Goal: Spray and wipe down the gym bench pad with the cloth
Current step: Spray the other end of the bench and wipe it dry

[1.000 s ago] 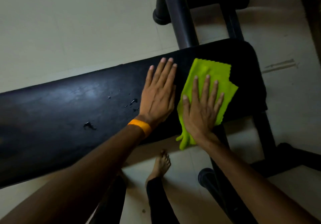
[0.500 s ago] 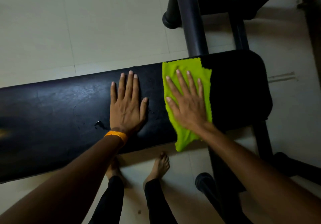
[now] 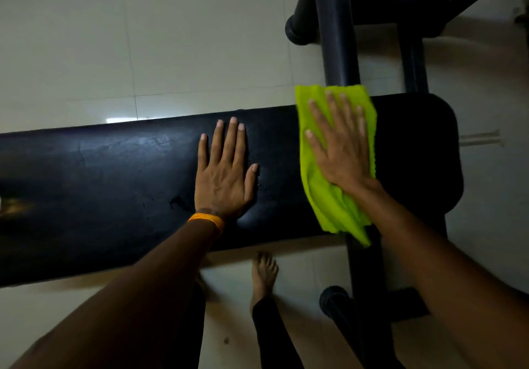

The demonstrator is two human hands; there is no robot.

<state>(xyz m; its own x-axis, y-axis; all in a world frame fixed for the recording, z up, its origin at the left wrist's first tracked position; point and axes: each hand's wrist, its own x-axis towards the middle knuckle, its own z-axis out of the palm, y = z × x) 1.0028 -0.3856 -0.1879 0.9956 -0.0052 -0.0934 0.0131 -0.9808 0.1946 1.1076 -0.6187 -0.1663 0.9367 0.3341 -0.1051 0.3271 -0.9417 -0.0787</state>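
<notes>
Seen from above, a long black padded counter (image 3: 114, 185) runs left to right over a pale tiled floor (image 3: 143, 39) in a dim room. The left hand (image 3: 224, 175), with an orange wristband (image 3: 207, 221), lies flat and spread on the pad. The right hand (image 3: 342, 145), also spread, presses a bright green cloth (image 3: 337, 205) against the pad near its right end. Black metal frame tubes (image 3: 336, 25) stand behind. A few droplets (image 3: 177, 201) glisten beside the left wrist.
</notes>
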